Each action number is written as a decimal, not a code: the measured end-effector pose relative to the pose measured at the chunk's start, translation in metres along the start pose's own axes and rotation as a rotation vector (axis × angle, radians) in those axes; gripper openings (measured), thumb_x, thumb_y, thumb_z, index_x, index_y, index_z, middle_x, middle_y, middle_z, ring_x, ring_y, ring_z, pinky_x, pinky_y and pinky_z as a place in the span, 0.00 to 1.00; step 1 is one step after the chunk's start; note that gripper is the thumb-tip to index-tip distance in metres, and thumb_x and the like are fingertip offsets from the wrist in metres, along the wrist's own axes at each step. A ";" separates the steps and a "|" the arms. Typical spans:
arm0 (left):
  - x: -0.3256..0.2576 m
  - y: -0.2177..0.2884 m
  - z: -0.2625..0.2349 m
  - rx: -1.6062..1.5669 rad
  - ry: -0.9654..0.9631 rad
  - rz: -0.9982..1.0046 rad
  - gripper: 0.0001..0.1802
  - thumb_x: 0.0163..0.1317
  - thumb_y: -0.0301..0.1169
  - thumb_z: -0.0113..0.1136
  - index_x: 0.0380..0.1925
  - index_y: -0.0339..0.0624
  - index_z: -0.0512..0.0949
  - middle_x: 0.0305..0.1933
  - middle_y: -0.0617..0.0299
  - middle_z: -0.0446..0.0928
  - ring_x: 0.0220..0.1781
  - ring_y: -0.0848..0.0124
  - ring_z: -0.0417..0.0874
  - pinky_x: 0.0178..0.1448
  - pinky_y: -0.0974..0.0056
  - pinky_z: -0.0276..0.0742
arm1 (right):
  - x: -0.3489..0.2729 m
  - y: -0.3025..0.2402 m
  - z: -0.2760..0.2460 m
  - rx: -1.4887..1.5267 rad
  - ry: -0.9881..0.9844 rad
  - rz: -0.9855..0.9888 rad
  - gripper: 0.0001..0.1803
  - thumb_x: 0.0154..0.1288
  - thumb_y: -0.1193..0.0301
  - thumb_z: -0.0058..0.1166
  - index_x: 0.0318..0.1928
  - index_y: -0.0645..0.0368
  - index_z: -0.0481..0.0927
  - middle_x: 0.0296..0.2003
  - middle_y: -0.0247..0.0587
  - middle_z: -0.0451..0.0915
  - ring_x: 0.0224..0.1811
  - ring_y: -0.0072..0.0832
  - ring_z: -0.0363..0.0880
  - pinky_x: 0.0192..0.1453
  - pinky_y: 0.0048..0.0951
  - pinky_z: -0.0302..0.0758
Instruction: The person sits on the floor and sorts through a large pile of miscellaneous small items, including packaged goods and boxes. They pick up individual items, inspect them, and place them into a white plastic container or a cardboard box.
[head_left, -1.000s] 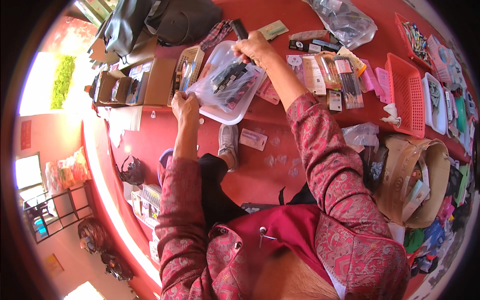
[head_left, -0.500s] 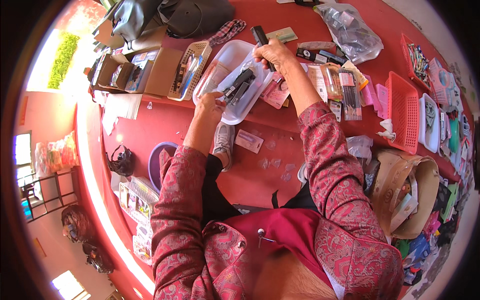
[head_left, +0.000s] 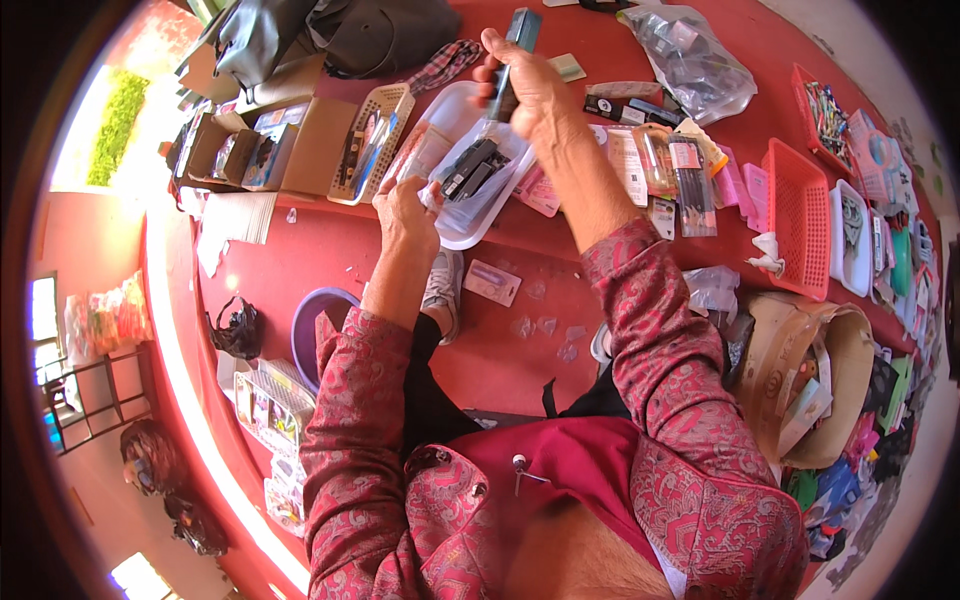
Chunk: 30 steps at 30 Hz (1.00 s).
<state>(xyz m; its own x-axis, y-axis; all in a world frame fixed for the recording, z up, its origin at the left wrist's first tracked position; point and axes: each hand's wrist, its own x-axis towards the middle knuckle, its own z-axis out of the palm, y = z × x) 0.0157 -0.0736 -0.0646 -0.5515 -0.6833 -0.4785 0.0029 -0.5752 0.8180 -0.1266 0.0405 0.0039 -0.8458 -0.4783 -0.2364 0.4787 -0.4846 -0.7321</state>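
Observation:
My right hand (head_left: 525,90) is closed round a long, narrow dark box (head_left: 514,70), held upright above the white plastic tray (head_left: 487,232). In the tray lies a clear plastic bag (head_left: 512,152) with several slim black boxes (head_left: 474,170) in it. My left hand (head_left: 406,212) is pinched at the tray's near left side, by the bag's edge. What its fingertips grip looks like clear plastic, though they partly hide it. A pinkish packet (head_left: 418,152) lies in the tray's left part.
Left of the tray stand a beige basket (head_left: 402,104) and an open cardboard box (head_left: 312,148). Packaged cosmetics, such as a pack of black pencils (head_left: 692,185), lie to the right, before a red basket (head_left: 800,222). A purple basin (head_left: 310,335) sits on the floor.
My right hand has moved up and left with the dark box, which has turned and now leans the other way. My left hand has shifted slightly left. The bag stays in the tray.

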 end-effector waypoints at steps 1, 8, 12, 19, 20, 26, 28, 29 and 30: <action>-0.002 0.000 0.001 -0.011 0.004 -0.002 0.31 0.47 0.19 0.51 0.52 0.44 0.53 0.43 0.50 0.63 0.30 0.64 0.75 0.30 0.65 0.72 | -0.008 0.007 0.009 0.085 0.039 0.059 0.16 0.57 0.59 0.54 0.23 0.58 0.71 0.16 0.41 0.71 0.13 0.30 0.70 0.19 0.32 0.70; 0.004 -0.004 0.004 0.012 0.002 -0.033 0.29 0.46 0.18 0.52 0.50 0.46 0.54 0.43 0.53 0.63 0.28 0.69 0.73 0.29 0.67 0.71 | 0.004 0.090 -0.037 -0.156 0.315 0.260 0.22 0.51 0.50 0.58 0.25 0.58 0.73 0.20 0.36 0.73 0.18 0.27 0.70 0.23 0.28 0.69; -0.005 -0.001 0.011 0.018 0.039 -0.016 0.30 0.46 0.17 0.52 0.49 0.47 0.55 0.39 0.53 0.65 0.27 0.70 0.72 0.27 0.69 0.70 | 0.006 0.130 -0.042 -0.506 0.356 0.078 0.27 0.44 0.52 0.63 0.25 0.69 0.76 0.24 0.45 0.77 0.24 0.29 0.75 0.25 0.32 0.71; -0.014 -0.005 0.011 0.123 0.013 0.062 0.33 0.47 0.18 0.51 0.54 0.41 0.51 0.40 0.48 0.64 0.31 0.65 0.73 0.31 0.65 0.73 | 0.007 0.149 -0.033 -0.513 0.242 0.444 0.12 0.47 0.70 0.59 0.29 0.66 0.78 0.24 0.44 0.79 0.21 0.30 0.79 0.15 0.29 0.72; -0.015 -0.003 0.013 0.122 0.012 0.061 0.33 0.46 0.18 0.51 0.54 0.41 0.51 0.40 0.48 0.64 0.31 0.65 0.73 0.31 0.65 0.73 | 0.009 0.148 -0.035 -0.486 0.296 0.492 0.08 0.50 0.72 0.56 0.30 0.64 0.78 0.23 0.41 0.79 0.22 0.28 0.80 0.15 0.27 0.72; -0.003 0.006 0.000 0.052 0.069 0.006 0.30 0.44 0.16 0.48 0.49 0.46 0.53 0.38 0.51 0.65 0.27 0.66 0.74 0.30 0.64 0.70 | 0.010 0.115 -0.061 -1.561 0.049 -0.088 0.09 0.42 0.78 0.43 0.18 0.68 0.77 0.16 0.54 0.76 0.22 0.41 0.79 0.29 0.36 0.77; 0.013 -0.001 0.000 0.065 0.008 -0.039 0.29 0.45 0.16 0.48 0.49 0.45 0.53 0.39 0.50 0.64 0.28 0.66 0.73 0.30 0.64 0.70 | 0.027 0.110 -0.078 -1.714 -0.099 -0.187 0.08 0.44 0.76 0.45 0.21 0.66 0.79 0.20 0.52 0.78 0.25 0.42 0.80 0.34 0.36 0.77; 0.015 -0.005 -0.009 0.066 0.036 -0.038 0.29 0.46 0.16 0.48 0.49 0.45 0.53 0.40 0.50 0.64 0.28 0.66 0.73 0.30 0.64 0.70 | 0.012 0.107 -0.063 -1.805 -0.146 -0.190 0.09 0.47 0.73 0.47 0.26 0.62 0.80 0.27 0.49 0.79 0.31 0.38 0.80 0.35 0.34 0.76; 0.014 -0.006 -0.017 0.065 0.061 -0.035 0.29 0.46 0.16 0.48 0.50 0.44 0.53 0.40 0.50 0.63 0.29 0.66 0.73 0.30 0.64 0.71 | -0.006 0.094 -0.041 -1.897 -0.194 -0.201 0.11 0.49 0.70 0.48 0.31 0.58 0.81 0.34 0.46 0.80 0.37 0.35 0.80 0.37 0.32 0.76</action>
<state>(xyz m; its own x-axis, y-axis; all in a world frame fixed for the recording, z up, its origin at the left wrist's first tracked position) 0.0223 -0.0875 -0.0819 -0.4987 -0.6904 -0.5240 -0.0703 -0.5703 0.8184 -0.0865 0.0283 -0.0897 -0.7497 -0.6531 -0.1062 -0.5685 0.7179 -0.4016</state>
